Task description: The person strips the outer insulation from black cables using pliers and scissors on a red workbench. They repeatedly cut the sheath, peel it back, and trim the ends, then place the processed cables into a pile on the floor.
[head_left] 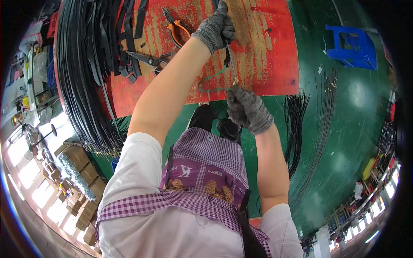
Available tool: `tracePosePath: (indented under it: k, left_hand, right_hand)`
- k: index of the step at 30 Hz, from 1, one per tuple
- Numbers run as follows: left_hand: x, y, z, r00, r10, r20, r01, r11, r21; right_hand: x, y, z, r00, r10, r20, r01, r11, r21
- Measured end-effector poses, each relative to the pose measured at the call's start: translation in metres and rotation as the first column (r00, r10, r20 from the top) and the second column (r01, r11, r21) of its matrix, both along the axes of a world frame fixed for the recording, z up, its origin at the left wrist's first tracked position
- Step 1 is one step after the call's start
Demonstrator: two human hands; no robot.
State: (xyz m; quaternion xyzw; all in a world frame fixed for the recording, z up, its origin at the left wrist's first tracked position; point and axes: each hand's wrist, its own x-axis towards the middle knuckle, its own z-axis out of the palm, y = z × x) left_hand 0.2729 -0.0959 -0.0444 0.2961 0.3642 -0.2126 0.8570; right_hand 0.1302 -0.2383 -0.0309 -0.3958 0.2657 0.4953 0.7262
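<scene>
Head view, looking down over my own arms and a checked purple apron (202, 172). Both hands are gloved in grey knit.

Left hand (215, 28) is reached out over the red bench (262, 64), fingers closed round the upper end of a thin metal-looking tool or rod (231, 62) with a dark grip. Right hand (248, 109) sits at the near edge of the bench, fingers curled tight round the lower end of the same piece. A thin green wire (211, 81) loops on the bench surface just left of the rod and appears to run up to it; I cannot tell where it ends.

Handling, as I judge it: the rod looks slim, stiff and light, likely to slip in knit gloves, so a grip at both ends as now seems sound. The green wire looks soft and springy; best taken near where it meets the rod, not out on the loop.

Around: orange-handled pliers (176, 28) and a pair of scissors (148, 59) lie on the bench left of my left forearm. A thick bundle of black straps (86, 73) hangs over the bench's left side. Thin black cables (297, 120) trail on the green floor (344, 129) to the right. A blue plastic stool (352, 45) stands well apart, far right.
</scene>
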Motion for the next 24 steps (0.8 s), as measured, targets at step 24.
tracePosePath:
  k: [24]
  left_hand:
    - [0.001,0.01,-0.055,0.993,-0.056,0.108,0.064,0.995,-0.075]
  right_hand:
    - [0.071,0.035,-0.041,0.999,-0.043,0.004,0.042,0.986,0.164]
